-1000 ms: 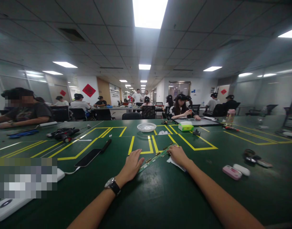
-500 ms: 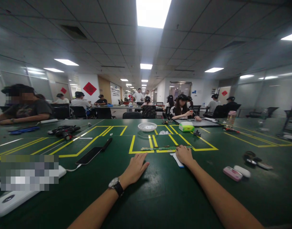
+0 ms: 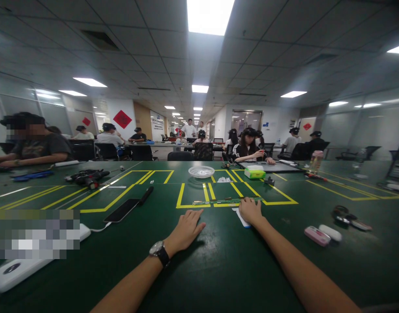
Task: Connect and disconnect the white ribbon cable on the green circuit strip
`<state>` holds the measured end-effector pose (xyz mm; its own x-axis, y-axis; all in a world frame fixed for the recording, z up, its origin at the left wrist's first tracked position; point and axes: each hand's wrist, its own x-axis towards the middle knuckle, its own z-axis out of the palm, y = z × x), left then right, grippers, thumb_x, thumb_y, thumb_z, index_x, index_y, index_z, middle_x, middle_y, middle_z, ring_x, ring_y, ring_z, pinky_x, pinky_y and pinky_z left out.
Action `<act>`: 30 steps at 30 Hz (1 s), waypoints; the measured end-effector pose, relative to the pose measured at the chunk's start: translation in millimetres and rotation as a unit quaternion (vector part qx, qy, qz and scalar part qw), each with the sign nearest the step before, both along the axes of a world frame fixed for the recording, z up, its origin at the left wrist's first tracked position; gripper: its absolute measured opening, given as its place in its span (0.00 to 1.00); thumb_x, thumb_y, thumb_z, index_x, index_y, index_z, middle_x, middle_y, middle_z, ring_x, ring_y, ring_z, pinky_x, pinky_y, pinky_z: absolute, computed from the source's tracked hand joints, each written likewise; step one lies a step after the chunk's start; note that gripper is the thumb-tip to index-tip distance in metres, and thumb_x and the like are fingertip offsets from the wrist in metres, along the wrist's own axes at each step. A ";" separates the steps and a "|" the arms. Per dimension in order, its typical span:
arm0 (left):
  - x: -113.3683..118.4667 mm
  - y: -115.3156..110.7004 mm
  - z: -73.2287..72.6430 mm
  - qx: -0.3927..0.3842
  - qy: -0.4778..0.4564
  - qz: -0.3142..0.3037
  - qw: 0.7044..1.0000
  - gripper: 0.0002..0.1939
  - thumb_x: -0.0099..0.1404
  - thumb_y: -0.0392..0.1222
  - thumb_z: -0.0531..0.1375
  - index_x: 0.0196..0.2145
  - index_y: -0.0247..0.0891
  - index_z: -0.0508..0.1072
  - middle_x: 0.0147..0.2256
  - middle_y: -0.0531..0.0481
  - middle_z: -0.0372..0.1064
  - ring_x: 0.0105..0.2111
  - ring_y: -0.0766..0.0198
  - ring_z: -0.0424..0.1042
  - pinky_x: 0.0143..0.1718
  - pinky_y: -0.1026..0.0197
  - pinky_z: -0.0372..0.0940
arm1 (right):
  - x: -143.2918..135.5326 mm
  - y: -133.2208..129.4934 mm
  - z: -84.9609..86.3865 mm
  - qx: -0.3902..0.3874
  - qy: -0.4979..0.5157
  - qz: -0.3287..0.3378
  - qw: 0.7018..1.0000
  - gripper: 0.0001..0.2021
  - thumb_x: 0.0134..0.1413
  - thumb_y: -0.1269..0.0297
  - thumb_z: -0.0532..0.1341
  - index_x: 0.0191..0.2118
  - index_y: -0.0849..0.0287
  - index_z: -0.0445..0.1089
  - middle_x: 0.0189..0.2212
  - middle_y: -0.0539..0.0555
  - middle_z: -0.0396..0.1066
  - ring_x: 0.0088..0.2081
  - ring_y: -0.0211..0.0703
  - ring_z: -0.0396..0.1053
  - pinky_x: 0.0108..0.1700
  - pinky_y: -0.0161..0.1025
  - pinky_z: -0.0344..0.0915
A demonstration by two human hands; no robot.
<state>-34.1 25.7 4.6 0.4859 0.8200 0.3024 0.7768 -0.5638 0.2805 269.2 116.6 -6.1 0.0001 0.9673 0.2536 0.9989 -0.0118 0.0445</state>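
Observation:
My left hand (image 3: 186, 229) is open just above or on the green table, palm down, fingers stretched towards a thin green strip (image 3: 215, 201) that resembles a narrow circuit board. A gap separates its fingertips from the strip. My right hand (image 3: 251, 210) is at the strip's right part, with its fingers curled over it. The fingertips are hidden, so what they grip cannot be made out. Beneath and beside that hand lies a flat white and blue piece (image 3: 241, 218), partly covered by it.
Beyond the strip stand a clear round dish (image 3: 201, 172) and a green tissue pack (image 3: 254, 173). A phone (image 3: 123, 211) with a cable lies left, near a white device (image 3: 26, 269). A pink case (image 3: 317, 236) lies right. A person (image 3: 250, 148) sits across the table.
The view has tilted very slightly. Both hands and the green strip stay practically where they were.

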 end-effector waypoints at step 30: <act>1.5 -2.0 11.0 0.043 -0.009 0.004 0.999 0.22 0.70 0.47 0.49 0.59 0.42 0.57 0.56 0.46 0.60 0.55 0.56 0.57 0.54 0.54 0.54 | -93.6 -63.0 22.7 -0.012 0.092 0.442 0.892 0.16 0.58 0.58 0.55 0.50 0.57 0.65 0.51 0.59 0.68 0.55 0.49 0.61 0.57 0.48 0.51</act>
<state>-32.6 23.7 15.6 0.4737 0.7940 0.3811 0.7764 -0.5807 0.2450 175.6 53.6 16.6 -0.7261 0.6155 0.3065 0.6082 0.7828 -0.1313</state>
